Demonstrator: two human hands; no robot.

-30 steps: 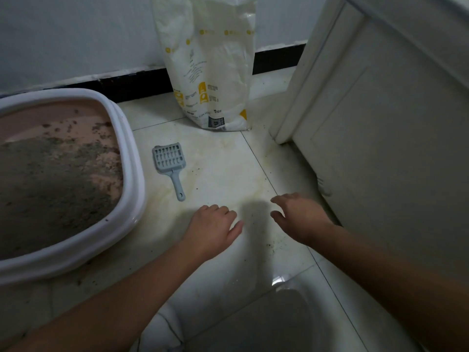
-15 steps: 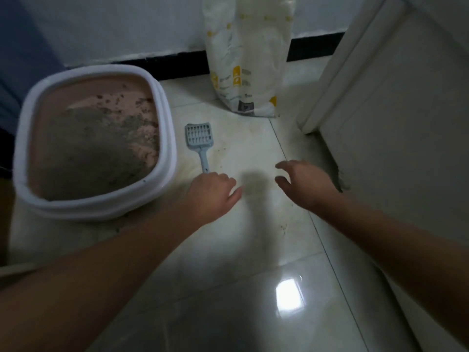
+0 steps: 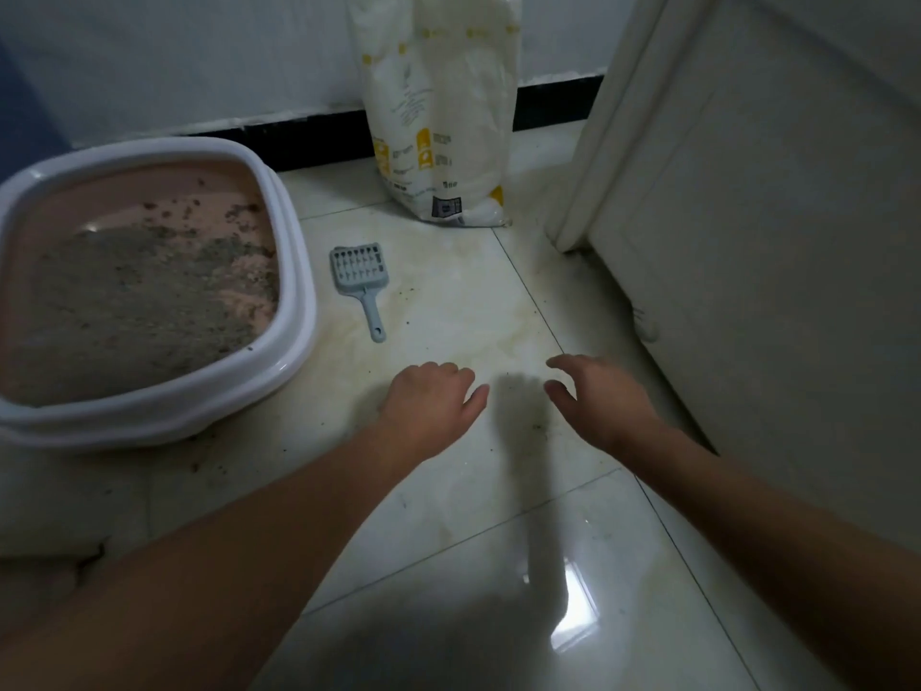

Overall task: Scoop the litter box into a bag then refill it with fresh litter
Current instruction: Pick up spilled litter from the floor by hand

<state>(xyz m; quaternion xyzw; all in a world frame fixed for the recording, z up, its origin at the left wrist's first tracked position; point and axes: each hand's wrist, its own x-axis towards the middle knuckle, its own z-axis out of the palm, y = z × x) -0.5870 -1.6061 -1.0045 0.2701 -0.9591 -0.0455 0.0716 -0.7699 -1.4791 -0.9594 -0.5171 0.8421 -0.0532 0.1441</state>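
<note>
A pink litter box with a white rim (image 3: 299, 301) sits on the floor at the left, holding dirty grey litter (image 3: 124, 301). A small grey slotted scoop (image 3: 361, 276) lies on the tiles just right of the box, handle toward me. A white and yellow litter bag (image 3: 438, 117) stands upright against the wall behind it. My left hand (image 3: 431, 406) hovers over the tiles below the scoop's handle, empty, fingers loosely curled and apart. My right hand (image 3: 598, 401) hovers beside it, empty and open.
A white cabinet or door panel (image 3: 747, 241) fills the right side. A black baseboard (image 3: 319, 137) runs along the wall behind. Spilled litter grains dot the glossy tiles (image 3: 473, 541) near the box.
The view has shifted, so the box, scoop and bag sit lower and more to the right in the frame than half a second ago. Both hands stay empty, slightly farther from the scoop handle.
</note>
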